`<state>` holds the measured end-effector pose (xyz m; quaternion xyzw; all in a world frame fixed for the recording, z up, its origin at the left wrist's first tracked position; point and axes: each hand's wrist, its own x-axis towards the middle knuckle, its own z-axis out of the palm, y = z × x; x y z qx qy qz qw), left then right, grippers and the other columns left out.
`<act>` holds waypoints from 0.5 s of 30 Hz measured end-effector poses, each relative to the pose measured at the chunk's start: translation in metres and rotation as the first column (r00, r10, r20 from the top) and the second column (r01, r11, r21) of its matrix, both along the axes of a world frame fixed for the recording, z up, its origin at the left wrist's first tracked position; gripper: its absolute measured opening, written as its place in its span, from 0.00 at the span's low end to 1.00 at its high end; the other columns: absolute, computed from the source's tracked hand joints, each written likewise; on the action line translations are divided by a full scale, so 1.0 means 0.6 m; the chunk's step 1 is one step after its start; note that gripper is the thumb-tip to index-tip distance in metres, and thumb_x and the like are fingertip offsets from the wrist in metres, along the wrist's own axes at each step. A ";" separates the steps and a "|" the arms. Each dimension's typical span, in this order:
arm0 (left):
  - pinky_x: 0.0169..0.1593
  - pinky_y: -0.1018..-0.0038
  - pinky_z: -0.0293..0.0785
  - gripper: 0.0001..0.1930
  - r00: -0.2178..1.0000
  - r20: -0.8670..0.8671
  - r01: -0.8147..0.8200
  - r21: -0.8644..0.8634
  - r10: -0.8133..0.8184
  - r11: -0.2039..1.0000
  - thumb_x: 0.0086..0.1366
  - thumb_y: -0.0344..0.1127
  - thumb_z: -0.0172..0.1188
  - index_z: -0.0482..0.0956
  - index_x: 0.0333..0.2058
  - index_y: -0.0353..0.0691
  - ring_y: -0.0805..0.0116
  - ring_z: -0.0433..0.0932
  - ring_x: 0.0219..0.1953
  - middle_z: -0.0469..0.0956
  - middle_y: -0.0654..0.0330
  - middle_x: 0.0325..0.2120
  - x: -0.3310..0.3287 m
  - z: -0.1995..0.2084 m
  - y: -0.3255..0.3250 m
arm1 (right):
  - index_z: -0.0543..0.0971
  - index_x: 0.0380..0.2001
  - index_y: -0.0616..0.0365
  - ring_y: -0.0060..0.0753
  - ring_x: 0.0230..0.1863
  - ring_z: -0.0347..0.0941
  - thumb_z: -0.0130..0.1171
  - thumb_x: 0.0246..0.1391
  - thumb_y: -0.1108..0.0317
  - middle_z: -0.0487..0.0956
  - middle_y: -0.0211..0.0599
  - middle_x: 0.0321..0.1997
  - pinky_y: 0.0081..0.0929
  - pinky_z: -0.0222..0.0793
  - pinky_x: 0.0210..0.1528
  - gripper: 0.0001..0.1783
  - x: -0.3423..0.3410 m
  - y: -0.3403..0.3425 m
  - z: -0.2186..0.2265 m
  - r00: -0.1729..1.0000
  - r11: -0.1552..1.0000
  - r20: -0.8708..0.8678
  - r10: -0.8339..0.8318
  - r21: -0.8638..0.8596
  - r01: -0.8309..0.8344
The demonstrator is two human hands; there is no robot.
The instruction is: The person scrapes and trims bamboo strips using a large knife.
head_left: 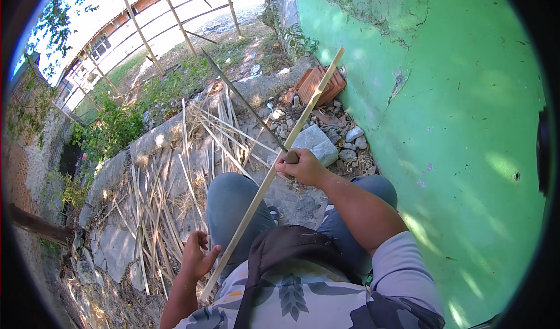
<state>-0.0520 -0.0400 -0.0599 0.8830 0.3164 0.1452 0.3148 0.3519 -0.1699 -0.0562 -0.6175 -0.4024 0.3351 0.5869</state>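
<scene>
My right hand (304,168) is closed round the short wooden handle of a long, narrow-bladed knife (244,100). Its dark blade points away to the far left. A long pale bamboo strip (254,205) slants from beside my left side up past my right hand toward the green wall. The strip runs right against the right fist; whether the fingers also pinch it cannot be made out. Close to the strip's lower end, my left hand (198,256) is open, thumb apart and fingers loosely bent, with nothing in it.
Many split bamboo strips (153,218) lie heaped on the stone ground at left. Ahead are a pale stone block (315,144), rubble and stacked roof tiles (319,86). A green wall (461,130) stands close on the right. Beyond a low ledge are plants (116,127) and a pole fence (178,18).
</scene>
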 end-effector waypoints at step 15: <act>0.47 0.66 0.77 0.32 0.877 -0.453 -0.165 -0.595 -0.158 0.787 0.60 0.44 0.69 0.72 0.57 0.31 0.61 0.82 0.42 0.82 0.46 0.39 -0.213 -0.111 -0.027 | 0.85 0.32 0.59 0.18 0.30 0.75 0.69 0.54 0.63 0.80 0.27 0.27 0.23 0.71 0.36 0.10 0.000 0.006 0.018 1.000 0.998 -0.023 -0.018 0.059 0.019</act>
